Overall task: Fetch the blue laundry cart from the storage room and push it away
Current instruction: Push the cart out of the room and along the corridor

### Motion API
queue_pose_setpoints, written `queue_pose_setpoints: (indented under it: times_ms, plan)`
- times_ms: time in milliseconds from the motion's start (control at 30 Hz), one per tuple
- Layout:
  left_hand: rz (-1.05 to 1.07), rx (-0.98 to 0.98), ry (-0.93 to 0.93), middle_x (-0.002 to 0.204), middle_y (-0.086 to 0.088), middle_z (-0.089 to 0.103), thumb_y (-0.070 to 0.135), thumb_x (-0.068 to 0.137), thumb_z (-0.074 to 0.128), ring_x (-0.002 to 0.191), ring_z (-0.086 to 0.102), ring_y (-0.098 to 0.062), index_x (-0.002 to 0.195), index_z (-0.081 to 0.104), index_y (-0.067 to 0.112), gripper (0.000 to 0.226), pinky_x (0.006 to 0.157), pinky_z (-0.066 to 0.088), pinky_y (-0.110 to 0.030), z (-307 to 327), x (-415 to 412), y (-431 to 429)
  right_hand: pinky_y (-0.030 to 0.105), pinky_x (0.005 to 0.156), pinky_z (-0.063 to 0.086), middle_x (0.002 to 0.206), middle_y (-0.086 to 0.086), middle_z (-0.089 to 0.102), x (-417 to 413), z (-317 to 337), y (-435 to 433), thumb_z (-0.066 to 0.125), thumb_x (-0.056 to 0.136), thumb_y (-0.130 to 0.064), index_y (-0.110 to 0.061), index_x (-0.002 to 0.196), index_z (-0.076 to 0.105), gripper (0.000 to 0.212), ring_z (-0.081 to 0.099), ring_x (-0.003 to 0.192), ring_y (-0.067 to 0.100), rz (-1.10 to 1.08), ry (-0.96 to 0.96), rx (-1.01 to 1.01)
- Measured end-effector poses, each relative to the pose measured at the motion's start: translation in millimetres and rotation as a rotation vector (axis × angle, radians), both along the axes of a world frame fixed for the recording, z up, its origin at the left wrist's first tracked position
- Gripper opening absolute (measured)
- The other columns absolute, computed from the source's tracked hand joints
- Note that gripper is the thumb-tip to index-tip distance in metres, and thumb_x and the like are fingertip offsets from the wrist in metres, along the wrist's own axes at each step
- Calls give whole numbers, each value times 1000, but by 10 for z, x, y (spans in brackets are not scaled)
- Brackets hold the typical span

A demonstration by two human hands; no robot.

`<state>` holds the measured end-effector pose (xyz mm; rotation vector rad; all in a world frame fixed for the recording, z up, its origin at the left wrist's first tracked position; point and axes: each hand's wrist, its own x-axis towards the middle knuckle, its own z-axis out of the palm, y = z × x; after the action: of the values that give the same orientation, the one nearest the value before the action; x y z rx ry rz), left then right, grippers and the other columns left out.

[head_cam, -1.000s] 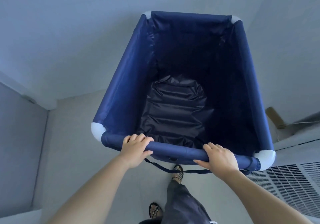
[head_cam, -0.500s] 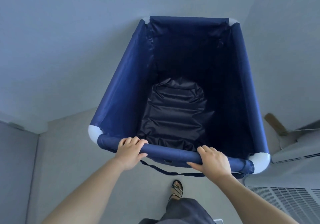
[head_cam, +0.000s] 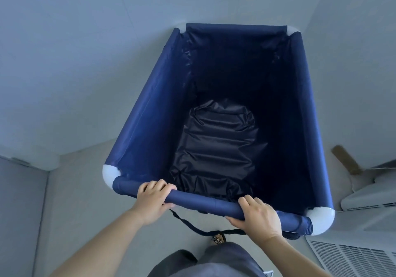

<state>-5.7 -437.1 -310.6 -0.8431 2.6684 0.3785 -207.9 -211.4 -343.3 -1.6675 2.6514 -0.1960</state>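
Observation:
The blue laundry cart (head_cam: 150, 109) fills the middle of the head view, a deep fabric bin with white corner joints and a dark crumpled liner at its bottom. My left hand (head_cam: 153, 199) wraps over the near rail toward its left end. My right hand (head_cam: 259, 214) grips the same rail toward the right corner. A dark strap (head_cam: 192, 226) dangles below the rail. The cart's wheels are hidden under the fabric.
A pale wall (head_cam: 75, 62) runs close along the cart's left and far sides. White appliances with a vented grille (head_cam: 353, 257) stand at the right, beside a brown cardboard flap (head_cam: 345, 158). My sandalled foot (head_cam: 218, 239) shows on the light floor below the rail.
The cart has rolled forward and sits lower in view, its far end nearer the wall. Both hands keep their grip on the rail. My feet have stepped along behind it.

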Motion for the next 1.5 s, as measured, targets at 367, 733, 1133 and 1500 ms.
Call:
queue_pose_setpoints:
  times_ms: [367, 733, 1133, 1500]
  plan:
    - [45, -97, 113, 101, 7, 57, 44, 82, 65, 100, 54, -21, 111, 57, 29, 33, 95, 33, -35, -60, 12, 111, 23, 37, 35, 51, -7, 51, 35, 95, 1, 77, 47, -67, -23, 59, 55, 50, 49, 43, 10, -22, -3, 11]
    - [25, -41, 136, 103, 16, 53, 63, 81, 54, 104, 49, -12, 114, 52, 38, 42, 97, 25, -31, -79, 243, 153, 29, 68, 38, 92, -4, 58, 265, 109, 143, 43, 79, -71, -22, 98, 52, 53, 54, 84, 18, -120, -135, 208]
    - [-194, 91, 76, 124, 13, 52, 48, 95, 39, 119, 44, -14, 131, 40, 36, 38, 104, 25, -34, 15, 1063, 78, 30, 84, 40, 100, -2, 56, 1136, 165, 465, 46, 80, -69, -20, 103, 51, 54, 50, 93, 18, -330, -123, 228]
    - [-245, 116, 73, 120, 16, 52, 51, 93, 39, 118, 44, -14, 125, 43, 40, 34, 101, 24, -34, -61, 1956, 332, 32, 91, 36, 104, -2, 53, 2389, 164, 966, 40, 82, -69, -20, 111, 48, 58, 50, 98, 20, -478, -93, 304]
